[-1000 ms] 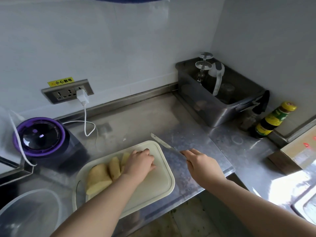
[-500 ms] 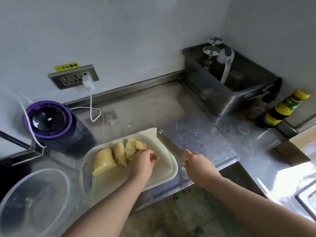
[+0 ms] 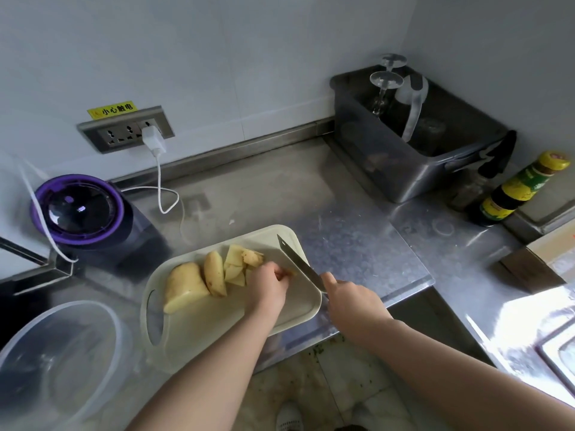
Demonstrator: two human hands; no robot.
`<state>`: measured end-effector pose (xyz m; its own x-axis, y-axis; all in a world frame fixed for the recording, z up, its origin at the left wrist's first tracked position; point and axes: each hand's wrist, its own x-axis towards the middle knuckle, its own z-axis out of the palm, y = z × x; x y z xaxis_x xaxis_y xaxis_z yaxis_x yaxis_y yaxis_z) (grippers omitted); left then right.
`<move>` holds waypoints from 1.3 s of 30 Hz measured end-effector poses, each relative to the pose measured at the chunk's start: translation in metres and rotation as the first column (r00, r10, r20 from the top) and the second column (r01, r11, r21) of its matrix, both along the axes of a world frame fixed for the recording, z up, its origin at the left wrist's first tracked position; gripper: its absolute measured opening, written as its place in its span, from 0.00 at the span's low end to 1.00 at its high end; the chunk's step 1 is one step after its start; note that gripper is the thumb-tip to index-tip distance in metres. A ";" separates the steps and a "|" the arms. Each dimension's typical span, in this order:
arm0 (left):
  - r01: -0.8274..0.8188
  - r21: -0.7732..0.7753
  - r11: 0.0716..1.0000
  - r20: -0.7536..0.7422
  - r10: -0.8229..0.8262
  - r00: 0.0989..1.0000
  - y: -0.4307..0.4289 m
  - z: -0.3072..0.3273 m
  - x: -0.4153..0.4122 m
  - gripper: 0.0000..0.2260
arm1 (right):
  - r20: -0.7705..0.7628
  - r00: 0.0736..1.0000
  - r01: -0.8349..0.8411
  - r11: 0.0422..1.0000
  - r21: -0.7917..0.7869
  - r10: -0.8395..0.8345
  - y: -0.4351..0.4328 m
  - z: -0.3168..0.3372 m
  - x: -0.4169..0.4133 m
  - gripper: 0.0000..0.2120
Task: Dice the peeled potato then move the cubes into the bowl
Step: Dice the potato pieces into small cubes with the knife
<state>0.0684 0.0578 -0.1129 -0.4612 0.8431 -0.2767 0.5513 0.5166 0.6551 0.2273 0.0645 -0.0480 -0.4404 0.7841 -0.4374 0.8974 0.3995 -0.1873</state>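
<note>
A cream cutting board (image 3: 289, 315) lies on the steel counter. On it sit a large potato chunk (image 3: 183, 287), a thick slice (image 3: 214, 276) and several smaller cut pieces (image 3: 238, 262). My left hand (image 3: 267, 286) curls over a small potato piece at the board's right side, fingertips pinching it. My right hand (image 3: 351, 301) grips the handle of a knife (image 3: 297, 262), whose blade angles over the board right beside my left fingers. A clear plastic bowl (image 3: 62, 362) stands at the lower left, next to the board.
A purple-rimmed appliance (image 3: 77, 209) and a white charger cable (image 3: 161, 181) sit behind the board. A dark bin (image 3: 413, 169) with upturned glasses stands at the back right, a sauce bottle (image 3: 516, 191) beside it. The counter edge drops to the floor near my arms.
My left hand slid off the potato pieces toward the board's right side and now holds a small piece. The knife came over the board, close beside that hand.
</note>
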 end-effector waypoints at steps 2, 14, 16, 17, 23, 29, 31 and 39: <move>-0.016 -0.010 1.000 0.016 0.016 1.000 0.000 0.001 0.001 0.06 | -0.009 1.000 -0.004 1.000 0.025 0.004 -0.001 0.002 0.000 0.17; -0.016 -0.069 0.997 -0.047 0.013 0.999 0.002 0.002 0.001 0.09 | -0.013 0.998 -0.054 0.998 0.022 0.054 -0.013 0.010 -0.005 0.22; -0.016 -0.070 0.997 -0.057 0.012 0.998 0.002 0.002 0.002 0.09 | -0.016 0.998 -0.057 0.998 0.017 0.057 -0.013 0.011 -0.005 0.22; -0.016 -0.073 0.997 -0.059 0.012 0.998 0.002 0.002 0.002 0.09 | -0.018 0.998 -0.057 0.998 0.012 0.058 -0.013 0.011 -0.006 0.22; -0.010 -0.083 0.996 -0.069 0.004 0.998 0.003 0.002 0.002 0.09 | 0.000 0.998 -0.069 0.997 -0.029 0.069 -0.008 0.010 -0.006 0.24; -0.011 -0.105 0.994 -0.092 0.002 0.996 0.004 0.002 0.001 0.09 | 0.015 0.998 -0.056 0.997 -0.059 0.057 -0.004 -0.002 -0.012 0.25; -0.017 -0.105 0.994 -0.119 0.005 0.993 0.005 0.003 0.001 0.09 | 0.016 0.999 -0.051 0.997 -0.056 0.052 -0.002 -0.006 -0.014 0.25; -0.022 -0.103 0.994 -0.139 0.007 0.990 0.004 0.004 0.001 0.09 | 0.017 0.995 -0.099 0.995 -0.023 0.100 -0.014 -0.005 0.001 0.20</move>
<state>0.0698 0.0621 -0.1085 -0.5131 0.8060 -0.2951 0.6247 0.5865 0.5155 0.2286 0.0510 -0.0526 -0.5076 0.7266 -0.4631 0.8567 0.4829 -0.1814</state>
